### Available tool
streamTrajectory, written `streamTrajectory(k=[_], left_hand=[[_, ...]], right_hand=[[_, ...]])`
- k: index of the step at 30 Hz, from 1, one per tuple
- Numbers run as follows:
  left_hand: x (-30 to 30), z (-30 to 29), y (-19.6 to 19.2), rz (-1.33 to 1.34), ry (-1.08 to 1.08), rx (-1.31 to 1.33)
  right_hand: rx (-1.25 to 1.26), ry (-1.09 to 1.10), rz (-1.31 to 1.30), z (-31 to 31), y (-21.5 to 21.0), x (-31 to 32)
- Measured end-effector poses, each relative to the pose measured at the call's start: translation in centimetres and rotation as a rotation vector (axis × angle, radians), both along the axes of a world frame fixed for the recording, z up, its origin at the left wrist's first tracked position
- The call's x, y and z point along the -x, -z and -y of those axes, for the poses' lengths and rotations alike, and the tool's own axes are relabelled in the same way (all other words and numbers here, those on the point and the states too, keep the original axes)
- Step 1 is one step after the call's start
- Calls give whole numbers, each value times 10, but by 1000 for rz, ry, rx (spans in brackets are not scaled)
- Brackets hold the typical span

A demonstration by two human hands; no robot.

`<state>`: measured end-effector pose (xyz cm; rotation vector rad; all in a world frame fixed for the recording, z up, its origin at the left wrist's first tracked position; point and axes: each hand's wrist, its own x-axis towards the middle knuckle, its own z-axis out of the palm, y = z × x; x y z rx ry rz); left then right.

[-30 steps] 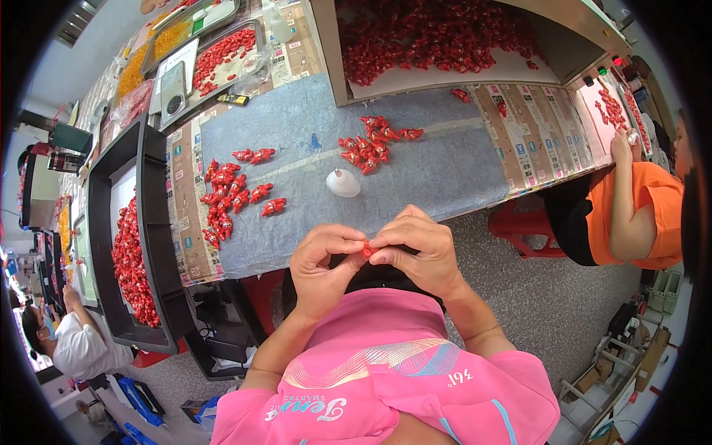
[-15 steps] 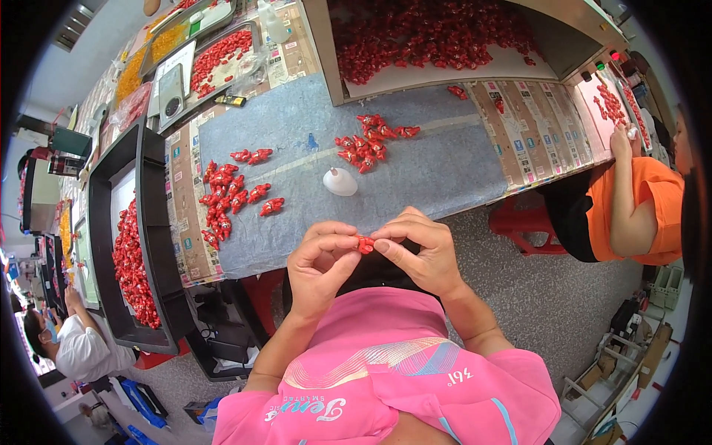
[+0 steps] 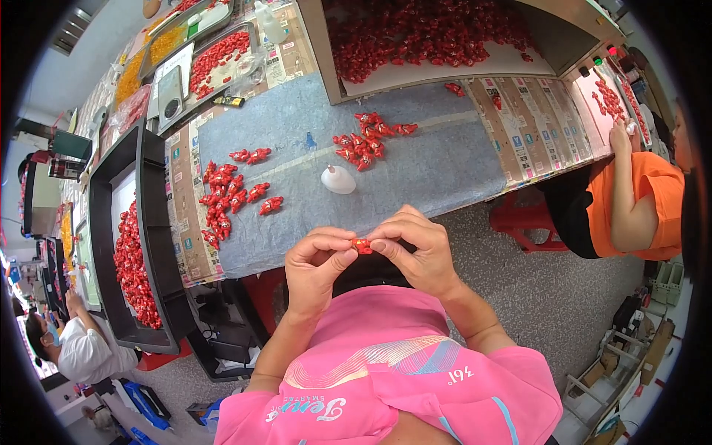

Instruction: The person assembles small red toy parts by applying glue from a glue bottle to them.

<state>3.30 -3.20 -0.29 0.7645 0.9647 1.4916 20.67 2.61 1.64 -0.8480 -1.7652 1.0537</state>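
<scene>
Between my two hands, just off the table's front edge, is a small red figurine (image 3: 362, 246) with a touch of yellow on its upper side. My left hand (image 3: 317, 265) pinches its left end between thumb and fingers. At the other end, my right hand (image 3: 417, 248) grips it in the same way. Beyond them, a white squeeze bottle (image 3: 339, 179) with a narrow tip rests on the blue-grey cloth (image 3: 289, 159). One cluster of red figurines (image 3: 222, 196) lies on the cloth at the left, and another cluster (image 3: 367, 141) behind the bottle.
A black crate (image 3: 178, 311) of red pieces stands at the left. At the back, an open-fronted box (image 3: 334, 89) holds many more. Trays of red pieces (image 3: 222, 63) and a phone (image 3: 170, 96) lie far left. A person in orange (image 3: 630, 208) works at the right, another in white (image 3: 89, 352) at the left.
The red figurine has turned between my fingertips, and its yellow detail now shows. Both hands stay in nearly the same place.
</scene>
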Motion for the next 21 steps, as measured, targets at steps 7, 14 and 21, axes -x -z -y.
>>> streamTrajectory(k=[7,14,21], left_hand=[[2,0,1,0,16,2],[1,1,2,-8,13,22],[3,-1,3,55,31,55]], right_hand=[[-148,23,21,-1,-4,4],[-162,31,22,-1,-4,4],[-151,16,14,-2,-1,4]])
